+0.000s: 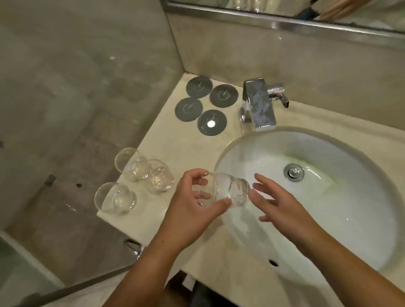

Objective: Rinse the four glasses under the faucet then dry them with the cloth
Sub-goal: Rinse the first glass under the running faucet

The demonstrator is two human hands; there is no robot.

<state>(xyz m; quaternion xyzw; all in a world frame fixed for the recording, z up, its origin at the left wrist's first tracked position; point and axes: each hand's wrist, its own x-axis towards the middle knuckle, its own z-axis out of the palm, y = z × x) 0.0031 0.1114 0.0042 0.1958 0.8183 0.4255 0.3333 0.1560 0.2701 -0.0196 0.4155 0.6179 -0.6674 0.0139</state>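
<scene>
My left hand (196, 209) grips a clear glass (228, 187) on its side over the left rim of the white sink (348, 238), base pointing right. My right hand (275, 203) hovers just right of the glass base, fingers spread, holding nothing. Three more clear glasses stand on the counter to the left: one at the back (131, 165), one beside it (160, 178), one nearest the counter edge (115, 200). The chrome faucet (260, 105) stands behind the sink; no water stream is visible. No cloth is in view.
Several dark round coasters (206, 105) lie on the beige counter (171, 143) left of the faucet. A mirror (305, 0) runs along the back wall. A glass shower panel (48, 117) borders the counter's left edge. The sink drain (294, 172) sits mid-basin.
</scene>
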